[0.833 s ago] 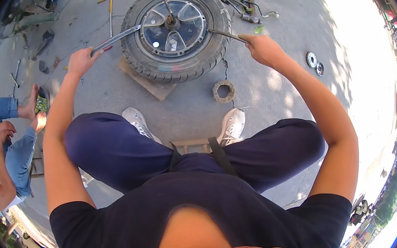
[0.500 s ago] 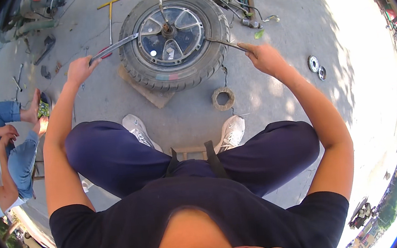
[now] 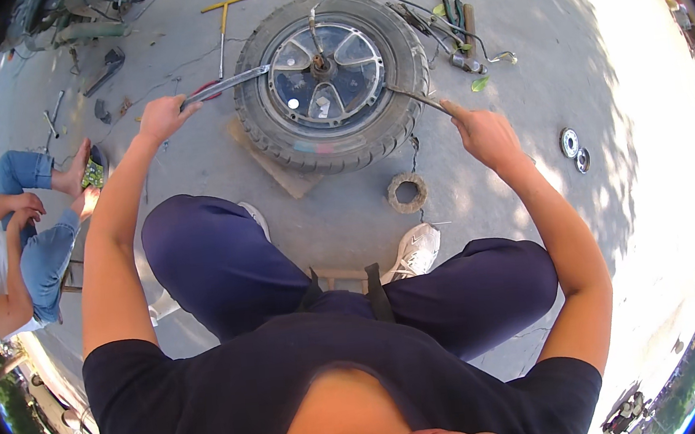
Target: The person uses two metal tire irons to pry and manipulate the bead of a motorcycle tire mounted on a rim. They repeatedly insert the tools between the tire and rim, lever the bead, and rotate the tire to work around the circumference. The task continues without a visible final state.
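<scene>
A motor hub wheel with a black tyre lies flat in front of me, its dark spoked hub facing up with an axle and cable at the centre. My left hand is closed round a flat metal tyre lever, whose tip meets the rim's left side. On the opposite side, my right hand grips a second, darker lever. That one crosses the tyre's sidewall, and its tip is at the rim's lower right edge. Both levers slope outward from the wheel toward me.
Under the wheel is a flat board. A yellow T-handle wrench lies left, a hammer and pliers right. Near my shoe sits a round ring; two metal discs lie farther right. A seated person is at left.
The whole view has shifted, so the wheel and tools appear farther right and lower. My left knee has swung inward, covering most of that shoe. Both hands keep their levers at the rim.
</scene>
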Demonstrator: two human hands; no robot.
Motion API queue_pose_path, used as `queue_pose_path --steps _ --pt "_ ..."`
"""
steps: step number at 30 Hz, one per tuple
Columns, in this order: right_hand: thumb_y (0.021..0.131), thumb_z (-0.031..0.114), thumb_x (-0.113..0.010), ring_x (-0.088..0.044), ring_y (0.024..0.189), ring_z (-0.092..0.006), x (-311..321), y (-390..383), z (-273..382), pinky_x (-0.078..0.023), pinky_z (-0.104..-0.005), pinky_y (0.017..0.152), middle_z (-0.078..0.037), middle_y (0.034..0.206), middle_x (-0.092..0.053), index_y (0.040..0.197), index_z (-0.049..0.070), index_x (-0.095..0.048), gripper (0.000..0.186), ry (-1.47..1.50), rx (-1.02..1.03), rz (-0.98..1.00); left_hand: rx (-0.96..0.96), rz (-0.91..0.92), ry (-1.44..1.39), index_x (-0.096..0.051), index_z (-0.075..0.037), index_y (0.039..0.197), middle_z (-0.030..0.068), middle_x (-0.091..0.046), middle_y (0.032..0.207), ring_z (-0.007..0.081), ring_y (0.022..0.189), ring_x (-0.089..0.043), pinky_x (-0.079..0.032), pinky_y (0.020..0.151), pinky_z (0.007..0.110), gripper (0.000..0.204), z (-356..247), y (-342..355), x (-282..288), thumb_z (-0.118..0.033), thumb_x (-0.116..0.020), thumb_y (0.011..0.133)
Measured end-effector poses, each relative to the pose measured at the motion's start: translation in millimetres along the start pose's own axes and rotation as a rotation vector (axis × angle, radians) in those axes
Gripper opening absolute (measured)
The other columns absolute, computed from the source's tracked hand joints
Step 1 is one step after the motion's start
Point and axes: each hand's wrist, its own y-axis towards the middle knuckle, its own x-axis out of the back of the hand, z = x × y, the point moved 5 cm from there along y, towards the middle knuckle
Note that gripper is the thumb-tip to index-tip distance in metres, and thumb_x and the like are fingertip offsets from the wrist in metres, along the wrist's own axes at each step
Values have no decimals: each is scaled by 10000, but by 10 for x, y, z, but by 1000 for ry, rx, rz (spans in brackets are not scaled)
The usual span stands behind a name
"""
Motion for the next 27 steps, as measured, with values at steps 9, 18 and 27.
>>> queue_pose_path --steps 9,18,27 --pt "922 194 -530 -624 682 -364 -5 51 -48 -483 -477 605 -164 733 -635 1300 239 -567 382 -50 36 -7 -25 -22 -18 -653 -45 815 183 -604 650 397 668 -595 -472 613 484 545 0 15 80 -579 -557 865" --pt "922 193 -538 -621 681 -350 -82 15 -101 -476 -461 604 -145 755 -635 1306 240 -560 387 8 33 -44 -46 -36 -6 -637 -54 794 179 -601 645 383 660 -598 -470 596 480 511 58 57 43 -557 -576 858" --pt "919 204 -559 -615 673 -357 -104 -35 -59 -470 -466 607 -152 745 -627 1299 244 -568 382 9 26 -69 -27 -51 26 -639 -73 787 157 -628 667 358 663 -616 -486 592 454 492 107 58 -151 -553 -569 864"
